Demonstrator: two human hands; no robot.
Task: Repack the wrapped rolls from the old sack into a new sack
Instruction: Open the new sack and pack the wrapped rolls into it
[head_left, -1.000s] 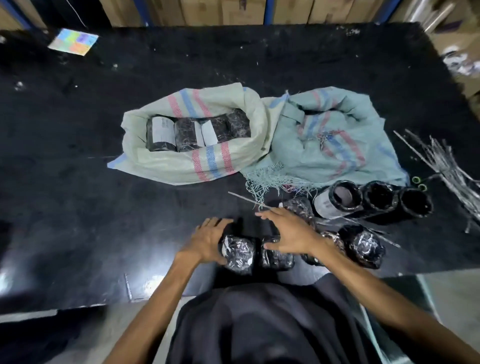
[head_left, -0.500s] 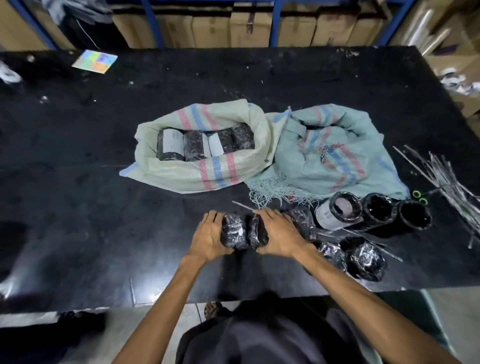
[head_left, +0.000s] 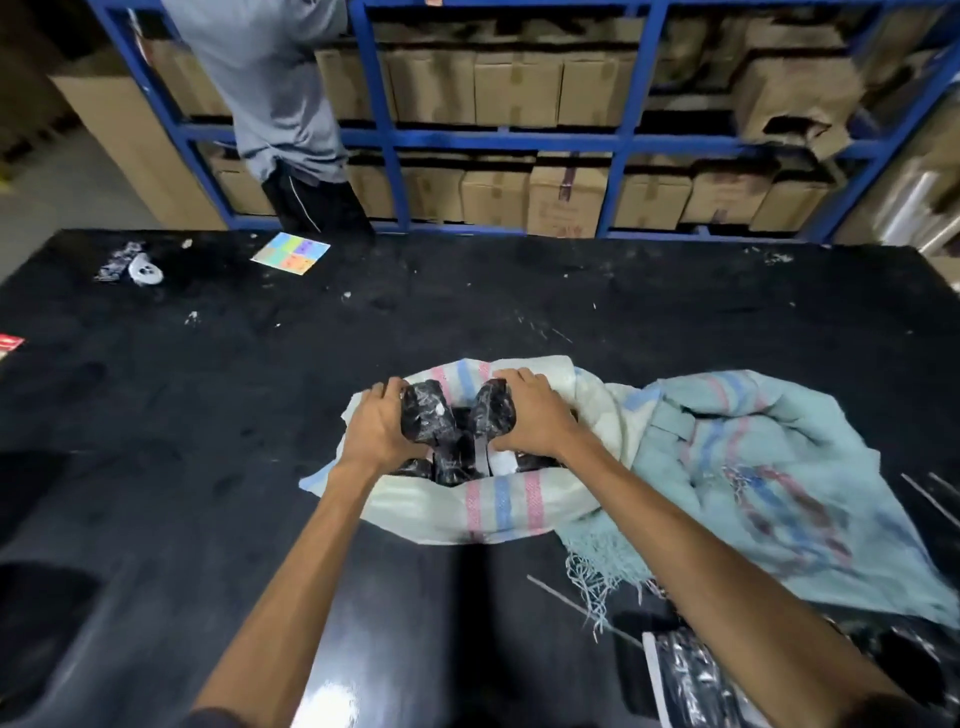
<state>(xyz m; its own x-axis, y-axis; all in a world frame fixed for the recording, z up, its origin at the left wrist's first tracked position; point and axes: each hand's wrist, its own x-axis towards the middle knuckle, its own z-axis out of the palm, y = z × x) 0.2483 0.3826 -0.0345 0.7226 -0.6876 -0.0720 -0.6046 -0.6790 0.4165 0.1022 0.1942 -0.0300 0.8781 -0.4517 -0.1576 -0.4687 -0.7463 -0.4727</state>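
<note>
Left hand (head_left: 376, 428) and right hand (head_left: 535, 418), seen from behind the person's forearms, reach together over the open mouth of the pale striped sack (head_left: 467, 512), which lies on the black table (head_left: 208, 389). The fingers of each hand are curled round one wrapped roll. The left roll (head_left: 423, 418) and the right roll (head_left: 491, 413) are held side by side, tilted so that their lower ends lean toward each other, just above the packed rolls (head_left: 457, 462) already lying inside the sack. These packed rolls are black and glossy, and one shows a white label.

To the right, touching the striped sack, the teal sack (head_left: 753, 467) lies collapsed and crumpled, its frayed edge toward the near side. More loose rolls (head_left: 691, 675) rest at the near right corner, partly hidden by the right forearm. A thin strip (head_left: 571, 603) lies beside them.

At the far edge of the table lies a coloured card (head_left: 291, 252). Behind it stand a second person (head_left: 275, 78) and a blue rack (head_left: 498, 137) filled with cardboard boxes (head_left: 519, 88).
</note>
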